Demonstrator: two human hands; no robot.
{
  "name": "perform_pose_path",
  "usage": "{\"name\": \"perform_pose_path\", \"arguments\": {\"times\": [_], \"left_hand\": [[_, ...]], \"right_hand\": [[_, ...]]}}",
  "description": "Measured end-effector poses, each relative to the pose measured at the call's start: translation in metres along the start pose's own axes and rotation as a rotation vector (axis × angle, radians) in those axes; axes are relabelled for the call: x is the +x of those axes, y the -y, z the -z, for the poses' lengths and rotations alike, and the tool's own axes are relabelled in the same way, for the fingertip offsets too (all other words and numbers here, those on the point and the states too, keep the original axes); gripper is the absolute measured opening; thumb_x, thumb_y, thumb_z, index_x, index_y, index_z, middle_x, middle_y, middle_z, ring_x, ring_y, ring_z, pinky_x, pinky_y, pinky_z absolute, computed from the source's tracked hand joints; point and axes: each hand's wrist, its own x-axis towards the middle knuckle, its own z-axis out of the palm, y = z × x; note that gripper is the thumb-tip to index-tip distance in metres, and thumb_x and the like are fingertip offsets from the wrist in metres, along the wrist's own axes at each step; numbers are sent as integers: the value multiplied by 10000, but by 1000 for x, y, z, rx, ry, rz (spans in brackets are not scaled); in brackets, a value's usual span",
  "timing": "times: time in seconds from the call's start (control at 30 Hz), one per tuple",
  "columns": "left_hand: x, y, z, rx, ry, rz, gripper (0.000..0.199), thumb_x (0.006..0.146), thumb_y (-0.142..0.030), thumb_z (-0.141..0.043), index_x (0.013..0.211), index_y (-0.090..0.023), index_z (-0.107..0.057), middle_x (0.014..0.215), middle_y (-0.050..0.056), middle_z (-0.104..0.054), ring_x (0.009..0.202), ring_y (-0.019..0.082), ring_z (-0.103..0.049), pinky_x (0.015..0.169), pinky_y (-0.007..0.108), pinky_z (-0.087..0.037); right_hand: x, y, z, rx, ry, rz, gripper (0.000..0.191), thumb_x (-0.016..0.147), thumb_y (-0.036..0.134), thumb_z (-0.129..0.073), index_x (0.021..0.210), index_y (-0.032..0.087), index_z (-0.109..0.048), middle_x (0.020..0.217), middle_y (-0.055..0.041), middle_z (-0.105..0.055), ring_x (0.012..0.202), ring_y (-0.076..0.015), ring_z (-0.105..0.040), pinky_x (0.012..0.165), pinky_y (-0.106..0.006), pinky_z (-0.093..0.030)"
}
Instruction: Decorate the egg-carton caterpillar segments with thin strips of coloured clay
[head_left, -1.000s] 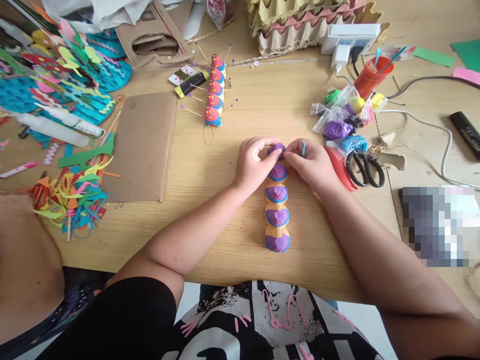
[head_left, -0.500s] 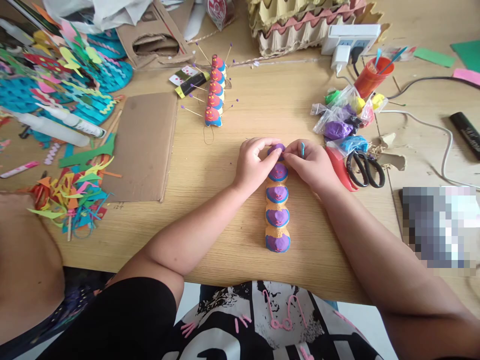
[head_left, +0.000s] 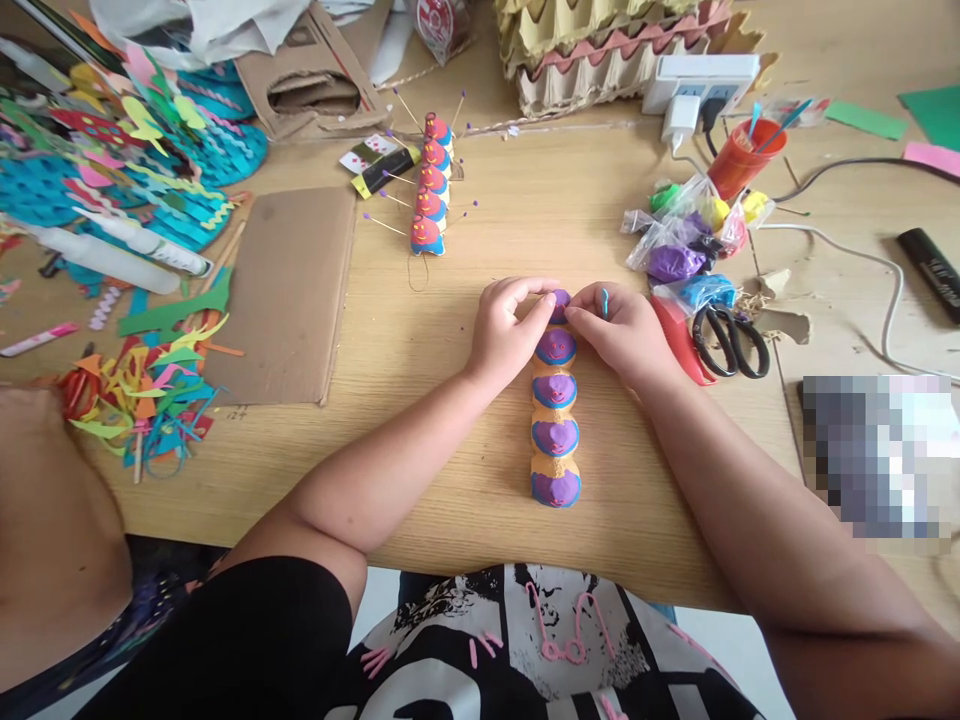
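Note:
An egg-carton strip [head_left: 556, 437] lies lengthwise on the table before me. Its bumps carry purple and blue clay with small red smiling faces. My left hand [head_left: 510, 325] is curled round the left side of the far end bump, thumb and fingers against it. On the opposite side, the pinched fingertips of my right hand [head_left: 626, 325] meet the same bump. A thin blue clay tool [head_left: 605, 301] pokes up from between the right fingers; its lower part is hidden. Anything tiny at the right fingertips is too small to make out.
A similar red-and-blue strip [head_left: 429, 190] with purple-tipped sticks stands farther back. Scissors [head_left: 731, 341], bagged clay [head_left: 679, 262] and an orange cup [head_left: 748, 160] are to the right. Cardboard [head_left: 289, 290] and paper scraps [head_left: 154, 395] lie left, near another person's arm [head_left: 56, 540].
My left thumb has drawn back slightly to the left, showing more of the far bump. The right hand stays at the bump, still with the blue tool.

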Motion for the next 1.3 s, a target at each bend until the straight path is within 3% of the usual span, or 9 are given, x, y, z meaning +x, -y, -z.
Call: {"name": "perform_pose_path", "arguments": {"times": [0.33, 0.6, 0.77, 1.3], "left_hand": [[-1, 0, 1, 20, 12, -2, 145, 997, -228, -658, 1051, -252, -790, 1188, 38, -844, 1203, 215, -756, 1156, 381, -550], [-1, 1, 1, 6, 7, 6, 155, 993, -202, -658, 1062, -245, -789, 1179, 39, -843, 1198, 217, -759, 1151, 382, -553], [-1, 1, 1, 18, 10, 10, 154, 998, -220, -653, 1069, -243, -788, 1190, 42, -842, 1205, 215, -756, 1149, 376, -554], [-1, 2, 0, -43, -5, -30, 130, 944, -194, -721, 1045, -235, -792, 1147, 31, -845, 1169, 222, -761, 1134, 383, -547]], "right_hand": [[-1, -2, 1, -10, 9, 6, 109, 800, 245, -752, 818, 221, -647, 641, 36, -504, 628, -130, -426, 601, -284, -329], [-2, -3, 1, -7, 0, 40, 217, 824, 282, -800, 927, 243, -613, 617, 74, -412, 596, -121, -349, 605, -294, -298], [-2, -2, 0, -27, -16, 44, 236, 851, 340, -825, 912, 245, -618, 632, 68, -420, 615, -129, -369, 619, -300, -308], [0, -7, -1, -9, -10, 92, 171, 882, 237, -819, 847, 212, -653, 625, 54, -481, 587, -106, -389, 582, -288, -302]]}}
